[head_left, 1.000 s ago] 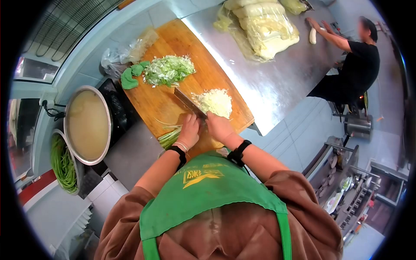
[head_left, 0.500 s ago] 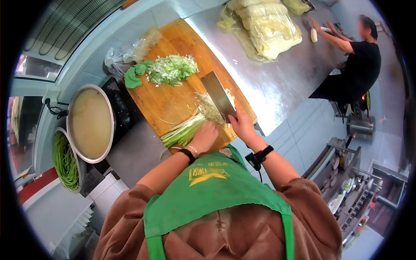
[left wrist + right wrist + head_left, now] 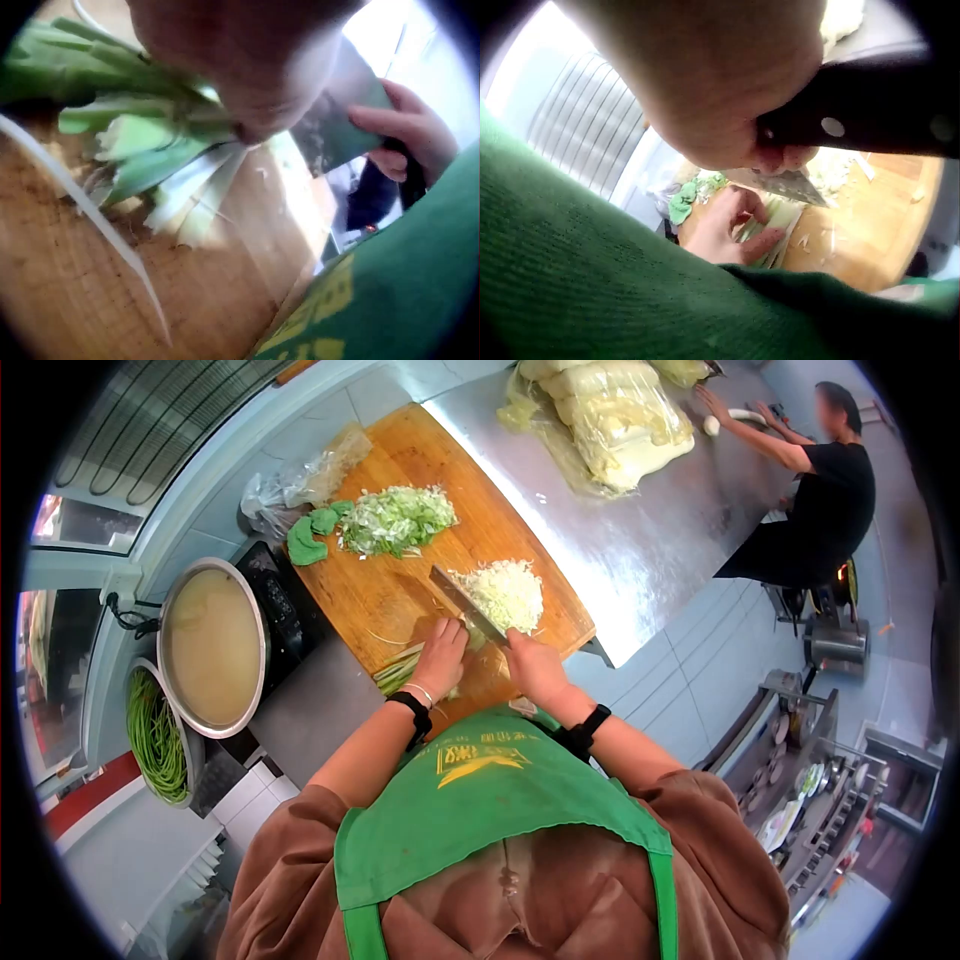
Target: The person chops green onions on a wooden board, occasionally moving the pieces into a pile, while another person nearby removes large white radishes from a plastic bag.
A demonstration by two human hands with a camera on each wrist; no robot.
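On a wooden chopping board (image 3: 478,480), my left hand (image 3: 441,657) holds down a bunch of scallions (image 3: 399,666), its fingers curled over the stalks. The right wrist view shows that hand's fingers and thumb around pale stalks (image 3: 786,217). My right hand (image 3: 536,666) grips a cleaver (image 3: 468,603) by its dark handle (image 3: 870,105). The cleaver's blade stands on edge close beside the left fingertips. Just beyond the blade lies a heap of finely chopped white scallion (image 3: 508,593). In the left wrist view, cut ends of green and white stalks (image 3: 161,150) fan out below the hand.
Farther up the board sit a chopped green-and-white heap (image 3: 398,520), a green cloth (image 3: 306,542) and a plastic bag (image 3: 300,485). Left are a pot of cloudy liquid (image 3: 212,645) and a bowl of long greens (image 3: 158,740). A steel table (image 3: 590,550) adjoins; another person (image 3: 835,490) works there.
The cleaver swung right over the white heap half a second ago, then came back left beside my left hand. My left hand also shifted slightly left. The other person's hands moved along the dough.
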